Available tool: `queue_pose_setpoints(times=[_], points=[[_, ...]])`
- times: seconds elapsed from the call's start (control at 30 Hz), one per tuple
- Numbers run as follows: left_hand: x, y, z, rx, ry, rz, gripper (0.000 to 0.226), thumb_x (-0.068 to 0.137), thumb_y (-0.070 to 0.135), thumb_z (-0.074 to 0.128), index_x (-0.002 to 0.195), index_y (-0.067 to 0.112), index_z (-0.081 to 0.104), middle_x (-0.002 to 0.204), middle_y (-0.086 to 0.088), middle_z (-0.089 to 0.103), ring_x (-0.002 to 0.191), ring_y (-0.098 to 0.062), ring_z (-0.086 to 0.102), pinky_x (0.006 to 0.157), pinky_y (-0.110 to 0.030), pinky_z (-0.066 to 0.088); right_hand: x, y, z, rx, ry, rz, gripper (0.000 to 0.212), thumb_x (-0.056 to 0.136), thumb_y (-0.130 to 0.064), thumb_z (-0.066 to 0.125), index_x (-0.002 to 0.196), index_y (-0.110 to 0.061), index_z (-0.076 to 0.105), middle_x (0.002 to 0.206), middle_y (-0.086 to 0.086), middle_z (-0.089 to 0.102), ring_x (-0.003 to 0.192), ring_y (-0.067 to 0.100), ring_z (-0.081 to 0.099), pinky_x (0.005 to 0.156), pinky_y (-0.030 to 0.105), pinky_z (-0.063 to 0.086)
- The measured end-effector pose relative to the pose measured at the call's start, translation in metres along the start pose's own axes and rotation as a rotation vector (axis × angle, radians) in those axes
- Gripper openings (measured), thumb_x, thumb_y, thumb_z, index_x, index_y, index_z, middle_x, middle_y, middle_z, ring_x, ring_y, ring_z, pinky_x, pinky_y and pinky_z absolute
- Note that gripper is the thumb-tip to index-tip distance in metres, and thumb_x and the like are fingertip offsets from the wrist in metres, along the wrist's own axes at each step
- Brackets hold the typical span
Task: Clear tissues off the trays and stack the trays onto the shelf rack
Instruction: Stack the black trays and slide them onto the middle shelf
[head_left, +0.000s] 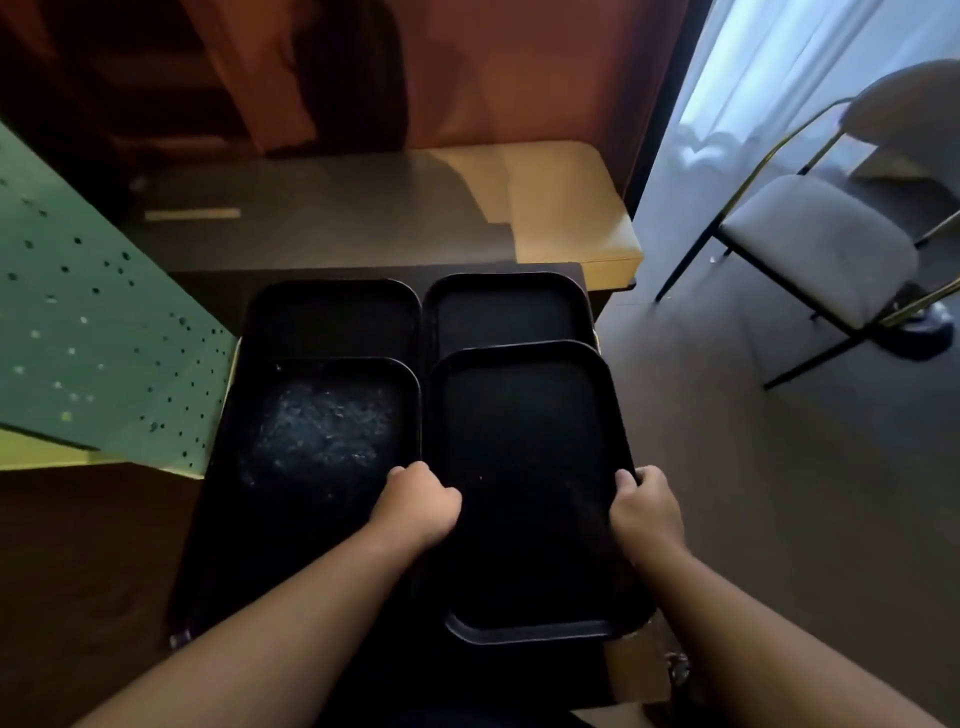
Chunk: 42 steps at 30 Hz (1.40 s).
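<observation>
Several black trays lie on a dark table. The near right tray (524, 467) is gripped at both long edges: my left hand (415, 506) holds its left rim, my right hand (647, 506) its right rim. Its near end juts past the table's front edge, and its far end overlaps the far right tray (506, 312). The near left tray (322, 431) shows pale scuffs on its bottom and overlaps the far left tray (332, 317). No tissues show on any tray.
A green perforated panel (88, 332) stands at the left beside the trays. Behind the table is a low bench with a tan cushion (566, 208). A grey chair with a thin metal frame (815, 249) stands on carpet at the right.
</observation>
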<state>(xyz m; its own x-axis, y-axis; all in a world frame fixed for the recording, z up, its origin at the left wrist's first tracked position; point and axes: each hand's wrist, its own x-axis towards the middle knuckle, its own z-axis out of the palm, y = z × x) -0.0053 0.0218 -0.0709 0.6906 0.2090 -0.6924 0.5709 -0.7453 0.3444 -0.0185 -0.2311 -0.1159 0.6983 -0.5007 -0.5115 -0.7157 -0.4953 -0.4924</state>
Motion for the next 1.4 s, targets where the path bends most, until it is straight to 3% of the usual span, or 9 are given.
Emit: queue_pose_setpoints(times=[0.23, 0.43, 0.67, 0.83, 0.93, 1.07, 1.17, 1.27, 1.4], points=[[0.028, 0.012, -0.01, -0.159, 0.058, 0.078, 0.063, 0.09, 0.02, 0.051, 0.15, 0.012, 0.037, 0.149, -0.012, 0.037, 0.107, -0.02, 0.055, 0.083, -0.028, 0.044, 0.048, -0.052, -0.007, 0.189, -0.004, -0.134, 0.022, 0.106, -0.033, 0.044, 0.1, -0.015, 0.055, 0.088, 0.007, 0.063, 0.076, 0.023, 0.059, 0.063, 0.038, 0.047], [0.048, 0.023, -0.018, -0.227, 0.12, 0.083, 0.058, 0.093, 0.018, 0.051, 0.15, 0.012, 0.037, 0.148, -0.009, 0.035, 0.072, -0.001, 0.044, 0.058, -0.014, 0.033, 0.071, -0.081, 0.018, 0.128, -0.051, -0.08, 0.026, 0.098, -0.027, 0.051, 0.122, -0.019, 0.055, 0.116, 0.006, 0.058, 0.096, 0.026, 0.062, 0.082, 0.047, 0.058], [0.049, 0.019, -0.014, -0.185, 0.081, 0.107, 0.063, 0.093, 0.018, 0.052, 0.153, 0.01, 0.032, 0.153, -0.008, 0.027, 0.111, -0.017, 0.049, 0.084, -0.027, 0.038, 0.071, -0.083, 0.018, -0.064, -0.037, -0.085, 0.052, 0.093, -0.026, 0.049, 0.145, -0.023, 0.047, 0.131, 0.008, 0.046, 0.116, 0.03, 0.05, 0.094, 0.046, 0.053], [0.045, 0.02, -0.017, -0.212, 0.076, 0.11, 0.063, 0.094, 0.019, 0.051, 0.153, 0.013, 0.03, 0.153, -0.007, 0.028, 0.096, -0.011, 0.046, 0.079, -0.025, 0.04, 0.084, -0.088, 0.006, -0.055, -0.078, -0.015, 0.04, 0.103, -0.041, 0.046, 0.12, -0.01, 0.064, 0.102, 0.009, 0.067, 0.091, 0.029, 0.064, 0.074, 0.038, 0.052], [0.041, 0.015, -0.023, -0.262, 0.108, 0.088, 0.063, 0.093, 0.02, 0.053, 0.152, 0.013, 0.032, 0.151, -0.008, 0.03, 0.094, -0.011, 0.049, 0.076, -0.024, 0.041, 0.07, -0.086, -0.007, 0.132, -0.088, -0.092, 0.029, 0.106, -0.039, 0.044, 0.118, -0.015, 0.055, 0.099, 0.006, 0.061, 0.084, 0.02, 0.06, 0.06, 0.033, 0.044], [0.033, 0.002, -0.035, -0.353, 0.117, 0.091, 0.062, 0.092, 0.032, 0.057, 0.149, 0.015, 0.038, 0.144, -0.005, 0.042, 0.114, -0.018, 0.054, 0.091, -0.03, 0.045, 0.041, -0.085, -0.026, 0.274, -0.067, -0.175, 0.022, 0.105, -0.037, 0.049, 0.111, -0.017, 0.054, 0.104, 0.009, 0.063, 0.094, 0.026, 0.064, 0.071, 0.041, 0.054], [0.023, -0.008, -0.045, -0.403, 0.148, 0.152, 0.051, 0.093, 0.037, 0.058, 0.139, 0.017, 0.051, 0.126, 0.0, 0.055, 0.101, -0.01, 0.056, 0.083, -0.024, 0.042, 0.013, -0.082, -0.026, 0.31, -0.078, -0.161, 0.018, 0.105, -0.035, 0.05, 0.107, -0.018, 0.054, 0.104, 0.01, 0.064, 0.094, 0.027, 0.065, 0.073, 0.042, 0.056], [0.012, -0.029, -0.057, -0.409, 0.254, 0.139, 0.043, 0.092, 0.029, 0.058, 0.133, 0.017, 0.055, 0.13, -0.002, 0.05, 0.098, -0.011, 0.054, 0.081, -0.023, 0.04, -0.021, -0.086, -0.009, 0.324, -0.13, -0.16, 0.015, 0.105, -0.033, 0.05, 0.105, -0.02, 0.056, 0.102, 0.009, 0.064, 0.09, 0.023, 0.064, 0.064, 0.037, 0.052], [0.002, -0.081, -0.075, -0.446, 0.359, 0.01, 0.043, 0.088, 0.019, 0.057, 0.131, 0.016, 0.05, 0.128, -0.007, 0.051, 0.096, -0.019, 0.057, 0.078, -0.032, 0.047, -0.061, -0.097, 0.032, 0.332, -0.247, -0.118, 0.013, 0.106, -0.033, 0.048, 0.099, -0.023, 0.055, 0.099, 0.007, 0.063, 0.09, 0.023, 0.064, 0.074, 0.042, 0.057]])
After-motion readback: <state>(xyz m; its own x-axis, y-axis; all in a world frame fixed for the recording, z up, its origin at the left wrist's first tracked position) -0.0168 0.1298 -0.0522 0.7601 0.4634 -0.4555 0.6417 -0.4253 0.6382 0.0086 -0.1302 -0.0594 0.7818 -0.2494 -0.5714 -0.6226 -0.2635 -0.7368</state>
